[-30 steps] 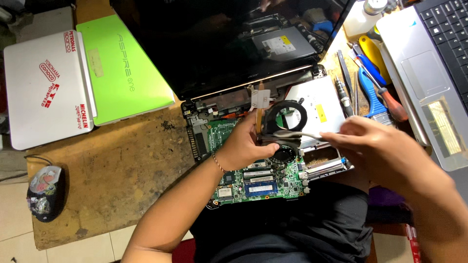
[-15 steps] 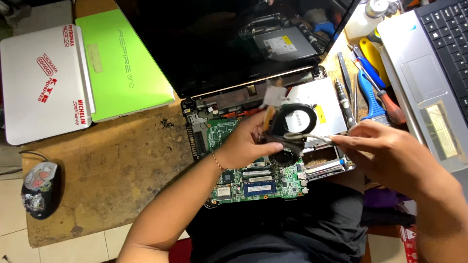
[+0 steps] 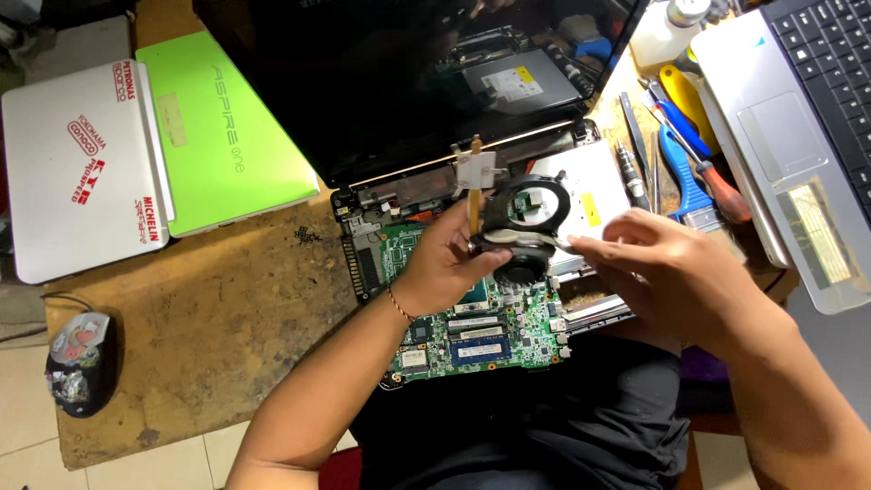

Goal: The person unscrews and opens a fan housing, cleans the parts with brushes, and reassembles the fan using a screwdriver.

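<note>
Hands meet over an opened laptop base (image 3: 381, 263), its shell holding a green motherboard (image 3: 472, 327) studded with chips and a blue memory slot. The left hand (image 3: 449, 263) is closed around a round black cooling fan (image 3: 522, 218) with a copper heat pipe (image 3: 474, 186), lifted just above the board. The right hand (image 3: 667, 272) pinches a thin tool against the fan's rim; its tip is hidden. Screwdrivers (image 3: 689, 163) with blue and red handles lie on the worn wooden table (image 3: 218, 318), near a glossy green netbook (image 3: 222, 136) and a black mouse (image 3: 80, 363).
</note>
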